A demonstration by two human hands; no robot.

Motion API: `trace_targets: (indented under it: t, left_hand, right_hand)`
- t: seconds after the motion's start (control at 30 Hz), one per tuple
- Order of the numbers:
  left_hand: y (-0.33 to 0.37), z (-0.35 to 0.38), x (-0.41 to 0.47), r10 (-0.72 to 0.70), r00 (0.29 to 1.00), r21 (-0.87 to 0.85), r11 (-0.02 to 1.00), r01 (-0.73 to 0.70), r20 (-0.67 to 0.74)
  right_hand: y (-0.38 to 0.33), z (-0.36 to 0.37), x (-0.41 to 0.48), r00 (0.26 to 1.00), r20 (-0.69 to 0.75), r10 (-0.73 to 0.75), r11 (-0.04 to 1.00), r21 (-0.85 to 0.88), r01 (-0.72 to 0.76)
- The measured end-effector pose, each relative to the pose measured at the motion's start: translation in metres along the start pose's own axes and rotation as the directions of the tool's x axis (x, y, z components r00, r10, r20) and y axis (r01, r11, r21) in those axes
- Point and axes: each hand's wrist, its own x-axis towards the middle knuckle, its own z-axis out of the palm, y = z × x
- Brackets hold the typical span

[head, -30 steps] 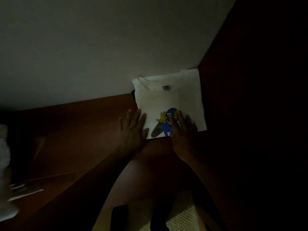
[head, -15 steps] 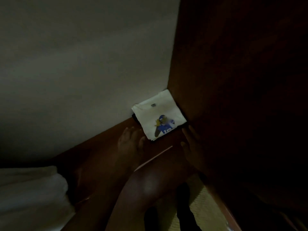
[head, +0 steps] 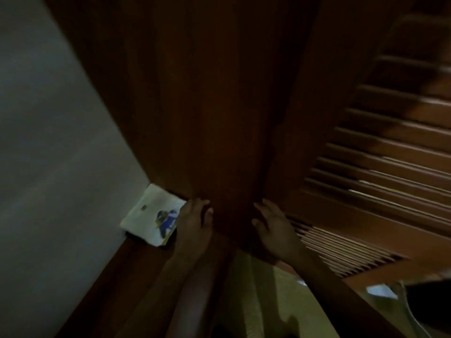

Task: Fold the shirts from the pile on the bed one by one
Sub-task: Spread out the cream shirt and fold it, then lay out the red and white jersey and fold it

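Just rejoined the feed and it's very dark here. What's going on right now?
A person has a folded white T-shirt with a blue and yellow print lying on a dark wooden shelf in the corner by a pale wall. The left hand is beside the shirt against a wooden panel; the right hand is open, empty, near a slatted wooden door.

The left hand (head: 195,223) hides the folded white shirt's (head: 148,215) near edge. The louvered door (head: 380,167) is motion-blurred and cut off at right.
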Motion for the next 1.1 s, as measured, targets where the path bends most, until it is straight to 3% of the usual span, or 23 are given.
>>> trace_targets:
  t: [0.2,0.47,0.67,0.87,1.1]
  left_hand:
    - [0.150,0.061,-0.028,0.275,0.937,-0.108,0.960,-0.257,0.216]
    - [0.325,0.183,-0.148,0.586,0.685,-0.291,0.810,-0.509,0.433]
    - [0.451,0.268,-0.284,0.721,0.472,-0.439,0.687,-0.578,0.507]
    - [0.543,0.333,-0.424,0.801,0.201,-0.571,0.554,-0.605,0.564]
    - [0.622,0.403,-0.577,0.812,-0.158,-0.718,0.383,-0.582,0.561]
  right_hand:
    - [0.075,-0.099,-0.117,0.940,-0.208,0.269,0.962,0.109,-0.251]
    - [0.184,-0.183,-0.326,0.722,-0.416,0.553,0.833,0.270,-0.482]
    - [0.244,-0.223,-0.506,0.499,-0.535,0.682,0.721,0.375,-0.582]
    - [0.283,-0.237,-0.656,0.232,-0.573,0.786,0.555,0.488,-0.673]
    - [0.324,-0.237,-0.797,-0.158,-0.562,0.812,0.327,0.662,-0.675]
